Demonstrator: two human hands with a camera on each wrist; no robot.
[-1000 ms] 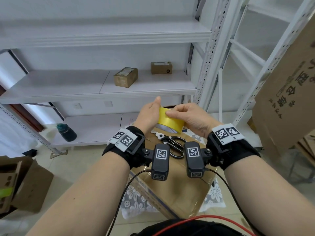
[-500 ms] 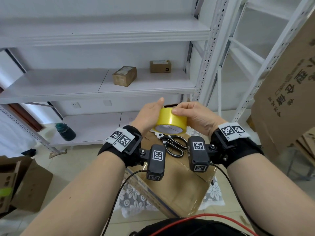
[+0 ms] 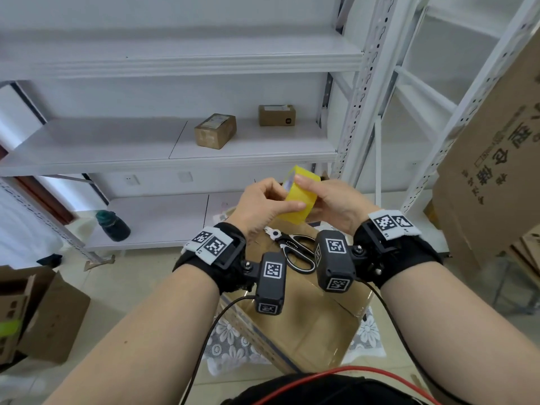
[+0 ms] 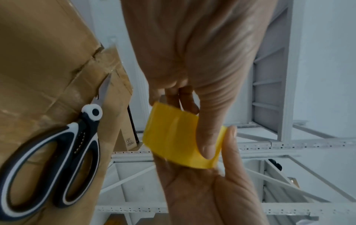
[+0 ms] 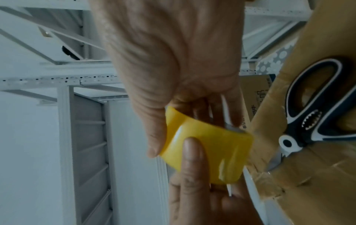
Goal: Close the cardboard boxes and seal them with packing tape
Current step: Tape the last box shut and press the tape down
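Observation:
A yellow packing tape roll (image 3: 298,200) is held up in the air between both hands, above a closed brown cardboard box (image 3: 306,328). My left hand (image 3: 271,197) grips the roll with its thumb laid across the outer band (image 4: 208,137). My right hand (image 3: 321,200) holds the other side, its index finger over the top edge. In the right wrist view the roll (image 5: 212,149) sits between the right fingers above and the left thumb below. Black-and-white scissors (image 3: 295,249) lie on the box top, under the hands.
White metal shelving (image 3: 175,150) stands ahead with two small cardboard boxes (image 3: 215,130) on it. A dark bottle (image 3: 113,225) stands on the low shelf. A large flat cardboard sheet (image 3: 496,159) leans at the right. An open box (image 3: 38,314) sits on the floor at left.
The roll has been tipped up from lying nearly flat to standing on edge. My left thumb has come round onto its outer band, and both hands have stayed above the box.

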